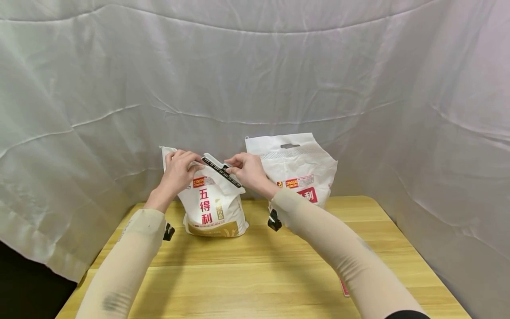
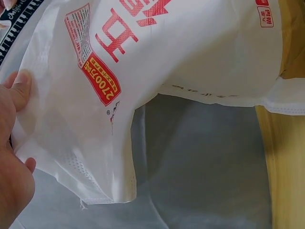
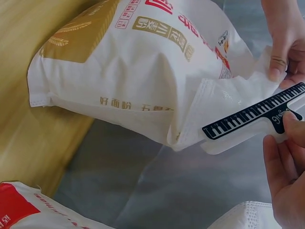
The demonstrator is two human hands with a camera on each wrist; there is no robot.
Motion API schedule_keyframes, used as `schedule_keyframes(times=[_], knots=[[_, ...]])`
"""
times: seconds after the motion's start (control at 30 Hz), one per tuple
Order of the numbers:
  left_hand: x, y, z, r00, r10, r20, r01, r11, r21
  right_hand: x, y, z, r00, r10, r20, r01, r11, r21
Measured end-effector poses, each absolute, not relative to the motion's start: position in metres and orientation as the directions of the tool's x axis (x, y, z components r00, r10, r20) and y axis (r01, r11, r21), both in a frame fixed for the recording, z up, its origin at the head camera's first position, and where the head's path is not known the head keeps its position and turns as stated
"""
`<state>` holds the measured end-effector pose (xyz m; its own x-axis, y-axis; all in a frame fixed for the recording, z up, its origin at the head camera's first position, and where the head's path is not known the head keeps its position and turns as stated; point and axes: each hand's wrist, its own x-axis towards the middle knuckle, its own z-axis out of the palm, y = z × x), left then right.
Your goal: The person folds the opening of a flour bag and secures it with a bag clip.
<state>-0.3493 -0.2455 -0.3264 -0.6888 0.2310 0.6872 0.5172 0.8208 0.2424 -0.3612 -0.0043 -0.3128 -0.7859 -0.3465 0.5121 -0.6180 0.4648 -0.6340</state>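
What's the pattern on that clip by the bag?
A black-and-white piano-key pattern runs along the clip; the right wrist view shows it best.

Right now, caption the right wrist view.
Left hand pinches a white bag near its top; right hand holds a piano-patterned clip.

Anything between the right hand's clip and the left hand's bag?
Nothing visible: the clip in the right hand overlaps the held bag at its top; the left hand is beside it, the second bag off to the right.
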Motion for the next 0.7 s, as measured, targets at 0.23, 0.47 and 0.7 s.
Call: schedule_keyframes(times=[0.23,0.47,0.7], knots=[[-0.348,-0.247,-0.326,-0.713,0.215,0.668,0.495,0.828,0.262,-0.362,-0.008,-0.322,-0.798,-0.342,0.497,-0.603,0.46,-0.651],[-0.348,-0.248,-0.327,-0.743,0.207,0.637,0.475,0.834,0.283,-0.368,-0.009,-0.333,-0.798,-0.342,0.495,-0.602,0.486,-0.634],[-0.347,-0.252,-0.325,-0.718,0.227,0.658,0.514,0.81,0.282,-0.371,-0.012,-0.331,-0.792,-0.373,0.483,-0.61,0.5,-0.614]])
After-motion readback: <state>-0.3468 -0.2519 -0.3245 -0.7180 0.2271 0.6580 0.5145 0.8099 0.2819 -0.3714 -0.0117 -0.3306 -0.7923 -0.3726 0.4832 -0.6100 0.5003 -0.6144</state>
